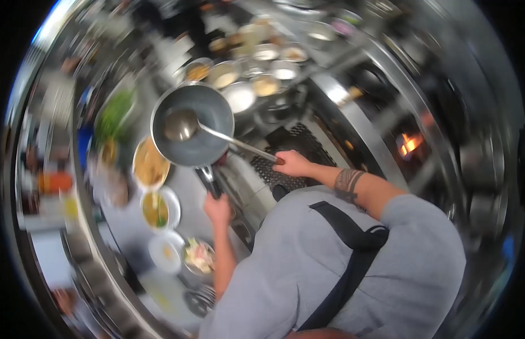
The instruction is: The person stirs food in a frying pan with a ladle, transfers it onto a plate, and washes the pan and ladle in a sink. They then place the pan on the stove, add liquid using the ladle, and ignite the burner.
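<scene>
My left hand is closed round the black handle of a deep grey frying pan. The pan is held up over the edge of the counter. My right hand grips the end of a long-handled ladle, and the ladle's bowl rests inside the pan. Apart from the ladle, I make out no contents in the pan, though the view is blurred. Beside the pan on the counter is a white-rimmed dish of orange-brown food. Nearer to me stands a bowl of yellow-green soup or curry.
To the right, a stove has an open flame. Several metal bowls crowd the far counter. Green leaves lie at the left, and a bowl of chopped food sits near my left forearm. A person shows at lower left.
</scene>
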Demonstrator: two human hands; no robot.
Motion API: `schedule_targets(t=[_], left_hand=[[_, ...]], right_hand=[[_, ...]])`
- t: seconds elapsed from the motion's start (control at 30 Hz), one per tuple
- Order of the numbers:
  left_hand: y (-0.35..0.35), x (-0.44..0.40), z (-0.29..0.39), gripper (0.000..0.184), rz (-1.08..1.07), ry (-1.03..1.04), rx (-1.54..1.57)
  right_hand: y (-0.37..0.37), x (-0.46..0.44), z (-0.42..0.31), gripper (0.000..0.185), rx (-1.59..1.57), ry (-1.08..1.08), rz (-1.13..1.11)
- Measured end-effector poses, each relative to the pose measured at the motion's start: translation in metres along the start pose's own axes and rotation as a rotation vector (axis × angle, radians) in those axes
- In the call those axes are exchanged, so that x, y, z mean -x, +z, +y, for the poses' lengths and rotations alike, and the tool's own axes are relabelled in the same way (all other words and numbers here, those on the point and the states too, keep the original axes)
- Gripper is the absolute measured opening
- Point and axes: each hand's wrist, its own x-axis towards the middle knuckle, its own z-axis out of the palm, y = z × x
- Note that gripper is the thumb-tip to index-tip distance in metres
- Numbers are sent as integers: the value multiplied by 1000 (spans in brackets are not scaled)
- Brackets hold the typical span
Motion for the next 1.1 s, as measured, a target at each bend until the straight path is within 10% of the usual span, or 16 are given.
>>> schedule_targets(t=[0.23, 0.5, 1.1], left_hand=[[112, 102, 51, 28, -605, 401, -156], [232, 258, 151, 22, -1143, 761, -305], [384, 522, 239, 12, -1418, 673, -257]], right_hand=[[-89, 305, 128, 26, 194, 361, 211], [-38, 575, 117, 30, -164, 862, 694], [-47, 690, 170, 26, -832, 928, 1331]])
